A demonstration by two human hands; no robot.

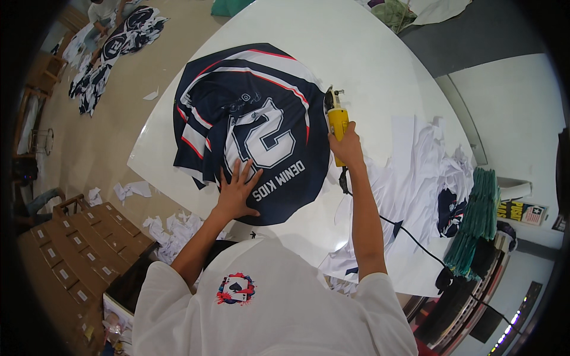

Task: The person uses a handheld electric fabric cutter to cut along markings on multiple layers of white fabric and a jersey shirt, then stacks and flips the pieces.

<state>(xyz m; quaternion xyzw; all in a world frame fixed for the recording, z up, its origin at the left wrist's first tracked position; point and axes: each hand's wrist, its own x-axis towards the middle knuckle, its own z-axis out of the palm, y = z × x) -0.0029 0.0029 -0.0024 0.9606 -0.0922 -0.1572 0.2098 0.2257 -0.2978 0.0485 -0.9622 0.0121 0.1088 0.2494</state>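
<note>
A dark navy fabric piece (249, 124) with white and red stripes and large white print lies spread on the white table (356, 65). My left hand (237, 193) presses flat on its near part, fingers apart. My right hand (346, 147) grips a yellow electric cutter (336, 121) at the fabric's right edge. The cutter's black cord (409, 234) trails back to the right across the table.
White fabric offcuts (415, 178) pile on the table's right side, beside a stack of green cloth (478, 219). Paper scraps (169, 231) litter the floor at left near rows of brown boxes (65, 255). More navy pieces (113, 50) lie on the far floor by another person (101, 12).
</note>
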